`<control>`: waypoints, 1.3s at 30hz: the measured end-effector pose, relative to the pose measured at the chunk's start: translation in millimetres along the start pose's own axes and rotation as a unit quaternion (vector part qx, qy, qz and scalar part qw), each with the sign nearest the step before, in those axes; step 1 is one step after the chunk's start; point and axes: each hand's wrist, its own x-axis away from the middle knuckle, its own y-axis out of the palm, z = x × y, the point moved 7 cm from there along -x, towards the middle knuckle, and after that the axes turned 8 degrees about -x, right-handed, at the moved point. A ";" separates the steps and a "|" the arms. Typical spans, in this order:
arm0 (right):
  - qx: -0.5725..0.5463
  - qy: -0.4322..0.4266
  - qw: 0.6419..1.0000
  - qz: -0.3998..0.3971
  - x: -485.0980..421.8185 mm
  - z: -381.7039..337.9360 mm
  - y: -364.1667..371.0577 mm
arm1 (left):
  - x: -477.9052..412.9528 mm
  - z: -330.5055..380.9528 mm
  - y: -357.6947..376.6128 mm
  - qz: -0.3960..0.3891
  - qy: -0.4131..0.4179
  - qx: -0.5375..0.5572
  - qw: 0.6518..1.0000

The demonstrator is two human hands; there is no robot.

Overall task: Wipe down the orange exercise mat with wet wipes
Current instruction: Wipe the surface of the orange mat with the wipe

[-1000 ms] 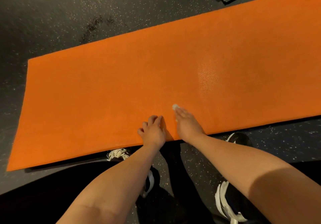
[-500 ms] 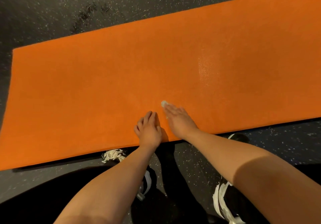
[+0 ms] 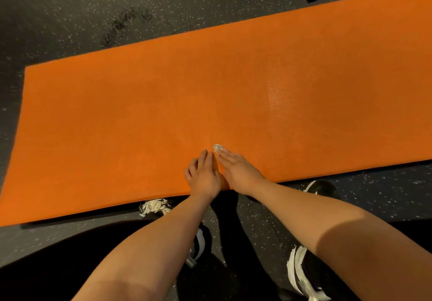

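Orange mat (image 3: 117,125), right hand (image 3: 240,172) near edge

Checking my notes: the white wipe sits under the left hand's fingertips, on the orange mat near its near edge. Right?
Not quite. The head view shows the white wipe under the flat fingers of the right hand; the left hand rests on the mat beside it. The wipe is on the orange mat near its near edge.

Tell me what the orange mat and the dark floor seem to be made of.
Orange mat: probably foam or rubber, matte, finely pebbled; the grain shows in the glare patch. Floor: likely rubber gym flooring, dark matte with pale flecks throughout.
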 end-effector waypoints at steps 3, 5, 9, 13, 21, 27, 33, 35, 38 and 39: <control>0.013 0.088 0.993 0.083 5.6 37.4 -27.3 | 0.4 0.7 -2.0 -0.005 0.002 -0.012 1.000; -0.003 0.175 0.976 0.131 9.3 63.1 -41.5 | 1.0 0.4 -3.5 -0.007 0.002 -0.015 1.000; -0.063 0.204 0.966 0.148 0.0 53.6 -34.6 | -2.3 0.9 -6.9 -0.010 -0.003 -0.022 1.000; -0.064 0.058 0.996 0.038 -18.2 4.6 2.1 | -9.5 2.9 -8.1 -0.016 0.004 -0.037 0.999; 0.012 0.207 0.971 0.122 -21.1 65.3 -67.4 | -42.6 6.7 -19.1 -0.016 0.006 -0.070 0.997; -0.061 0.146 0.983 0.090 -42.0 30.8 -46.1 | -48.5 10.9 -13.5 -0.010 0.014 -0.053 0.998; 0.043 0.035 0.998 0.018 -49.5 21.0 -36.8 | -51.8 7.4 -8.7 0.007 0.015 -0.029 0.999; 0.055 0.104 0.990 0.079 -44.9 47.6 -57.6 | -51.7 6.7 -8.3 0.009 0.015 -0.027 0.999; 0.004 0.243 0.954 0.175 -34.8 80.6 -84.8 | -51.4 7.7 -10.4 0.003 0.016 -0.021 1.000; -0.022 0.266 0.944 0.194 -33.9 81.9 -84.9 | -50.4 7.7 -11.4 0.001 0.013 -0.018 1.000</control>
